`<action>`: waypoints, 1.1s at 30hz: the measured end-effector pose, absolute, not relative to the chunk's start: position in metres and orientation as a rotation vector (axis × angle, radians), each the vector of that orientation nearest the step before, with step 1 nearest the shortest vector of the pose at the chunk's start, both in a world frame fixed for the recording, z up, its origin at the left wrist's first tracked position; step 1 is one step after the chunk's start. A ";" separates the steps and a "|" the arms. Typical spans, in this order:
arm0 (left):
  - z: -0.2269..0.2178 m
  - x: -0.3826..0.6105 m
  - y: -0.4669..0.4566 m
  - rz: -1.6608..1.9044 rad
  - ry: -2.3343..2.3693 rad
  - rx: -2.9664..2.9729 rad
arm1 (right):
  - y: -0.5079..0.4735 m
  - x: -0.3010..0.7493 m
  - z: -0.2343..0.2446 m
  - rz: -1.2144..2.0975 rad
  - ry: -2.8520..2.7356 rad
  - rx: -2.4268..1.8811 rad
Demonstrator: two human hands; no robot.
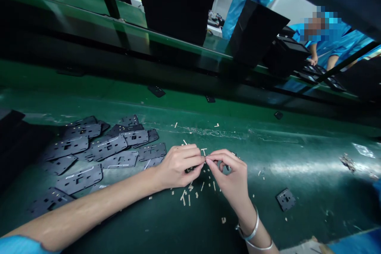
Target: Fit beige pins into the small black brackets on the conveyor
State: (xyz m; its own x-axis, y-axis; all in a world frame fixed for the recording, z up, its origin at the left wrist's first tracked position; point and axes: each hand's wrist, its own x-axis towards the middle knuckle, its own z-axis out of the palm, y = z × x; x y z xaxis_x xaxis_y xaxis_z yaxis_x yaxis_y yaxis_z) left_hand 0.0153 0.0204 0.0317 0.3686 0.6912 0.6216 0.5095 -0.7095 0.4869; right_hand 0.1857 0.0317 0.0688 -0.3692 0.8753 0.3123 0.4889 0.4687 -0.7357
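My left hand reaches in from the lower left with its thumb and fingers pinched. Its fingertips meet those of my right hand, which is pinched as well and wears a silver bangle at the wrist. Whatever sits between the fingertips is too small and covered to make out. Small pale strips and scraps lie scattered on the green table under and around both hands. Left of my left hand is a loose heap of flat dark plates with cut-outs, some bearing a light strip.
A small dark square plate lies to the right. Farther right are a metallic cluster and clear plastic. A dark rail crosses behind, with black panels beyond. Two people in blue work across the line.
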 end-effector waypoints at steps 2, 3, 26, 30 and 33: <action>0.030 0.013 0.022 1.229 1.064 2.584 | 0.032 0.186 0.069 0.717 -2.042 -1.127; 0.030 0.012 0.023 1.219 1.043 2.664 | 0.033 0.186 0.069 0.725 -2.051 -1.128; 0.030 0.013 0.024 1.327 0.973 2.611 | 0.036 0.188 0.067 0.777 -2.022 -0.987; 0.037 0.015 0.021 1.373 0.964 2.330 | 0.038 0.190 0.066 0.648 -1.999 -1.044; 0.046 0.016 0.019 1.374 0.968 2.012 | 0.046 0.194 0.063 0.543 -1.995 -1.143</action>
